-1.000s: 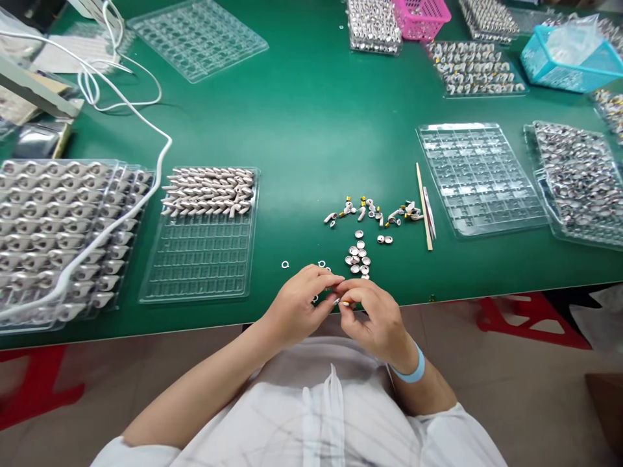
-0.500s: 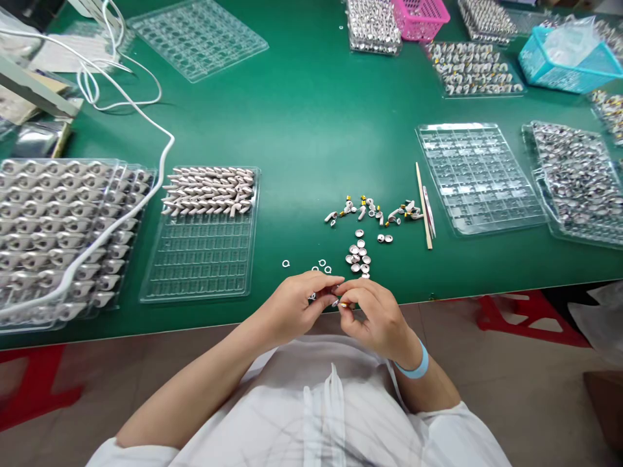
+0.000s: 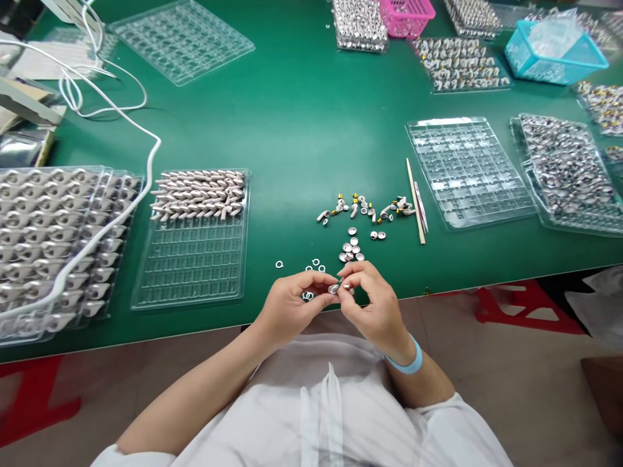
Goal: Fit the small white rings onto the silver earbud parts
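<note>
In the head view, the person is sitting at the near edge of a green table (image 3: 292, 130), with both hands meeting just above that edge. The left hand (image 3: 292, 301) and the right hand (image 3: 372, 301) are pinching a small silvery part (image 3: 335, 288) between thumb and fingertips. The remaining fingers of both hands are curling loosely inward. The part is sitting right where the two sets of fingertips are touching, low over the table and close to the person's body. A tiny ring (image 3: 307, 296) is showing under the left fingers, though the view is too small to tell whether they are gripping it or it is lying on the table. A blue wristband (image 3: 409, 363) is circling the right wrist.

Just beyond the hands, a few loose rings (image 3: 315, 264) are lying on the table. A little pile of round caps (image 3: 351, 250) is resting near the right fingertips. Further out, a row of small white pieces with yellow tips (image 3: 365, 209) is spreading sideways, with a wooden stick (image 3: 415, 209) lying just beside its right end. To the left, a clear tray (image 3: 195, 272) is holding white stems (image 3: 199, 193) in its far rows. To the right, well apart from the hands, another clear compartment tray (image 3: 467, 172) is lying flat.
</note>
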`<state>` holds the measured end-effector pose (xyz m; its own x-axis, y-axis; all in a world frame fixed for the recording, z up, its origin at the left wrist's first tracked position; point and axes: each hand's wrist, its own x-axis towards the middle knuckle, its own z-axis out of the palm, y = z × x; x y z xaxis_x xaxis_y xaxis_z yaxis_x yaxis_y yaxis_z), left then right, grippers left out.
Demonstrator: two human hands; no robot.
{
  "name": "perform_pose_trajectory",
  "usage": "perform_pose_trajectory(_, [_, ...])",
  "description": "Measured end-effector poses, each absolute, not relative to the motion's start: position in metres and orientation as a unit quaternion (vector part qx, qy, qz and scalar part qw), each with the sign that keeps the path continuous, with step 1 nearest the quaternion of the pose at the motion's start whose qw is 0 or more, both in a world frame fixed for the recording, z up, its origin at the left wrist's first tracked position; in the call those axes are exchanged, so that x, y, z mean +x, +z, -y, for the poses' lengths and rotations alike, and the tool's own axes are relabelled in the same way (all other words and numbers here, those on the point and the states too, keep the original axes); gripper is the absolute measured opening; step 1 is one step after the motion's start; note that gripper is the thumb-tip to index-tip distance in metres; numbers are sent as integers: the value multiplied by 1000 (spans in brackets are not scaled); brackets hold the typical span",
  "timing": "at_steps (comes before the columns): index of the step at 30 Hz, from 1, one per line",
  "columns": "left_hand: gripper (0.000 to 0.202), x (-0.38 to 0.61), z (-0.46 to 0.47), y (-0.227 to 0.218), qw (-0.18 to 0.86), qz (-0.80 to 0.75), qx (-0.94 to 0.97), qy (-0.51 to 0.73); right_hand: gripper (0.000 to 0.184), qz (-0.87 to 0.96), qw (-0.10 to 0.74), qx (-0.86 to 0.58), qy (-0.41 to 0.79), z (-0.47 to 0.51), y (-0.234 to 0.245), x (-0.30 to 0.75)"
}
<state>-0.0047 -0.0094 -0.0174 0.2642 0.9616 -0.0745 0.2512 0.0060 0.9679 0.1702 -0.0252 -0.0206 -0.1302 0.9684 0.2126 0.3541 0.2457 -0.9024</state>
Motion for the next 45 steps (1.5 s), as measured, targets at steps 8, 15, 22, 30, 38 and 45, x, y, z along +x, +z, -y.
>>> perform_pose_trajectory(8, [12, -4, 9, -18, 408, -475, 685, 374, 12, 676, 409, -494, 362, 23, -21, 171])
perform_pose_trajectory(15, [9, -4, 9, -22, 345, -447, 729, 386, 11, 679, 394, -496, 371, 21, -21, 172])
perform_pose_trajectory(22, [10, -6, 9, -25, 365, -449, 729, 367, 13, 681, 378, -492, 389, 22, -17, 173])
perform_pose_trajectory(30, [13, -10, 6, -21, 373, -430, 747, 345, 14, 682, 365, -484, 409, 22, -17, 174])
perform_pose_trajectory(38, [13, -10, 7, -23, 362, -415, 750, 367, 15, 670, 365, -475, 439, 21, -16, 175])
perform_pose_trajectory(45, [15, -8, 7, -22, 350, -409, 754, 375, 16, 678, 365, -470, 431, 21, -14, 176])
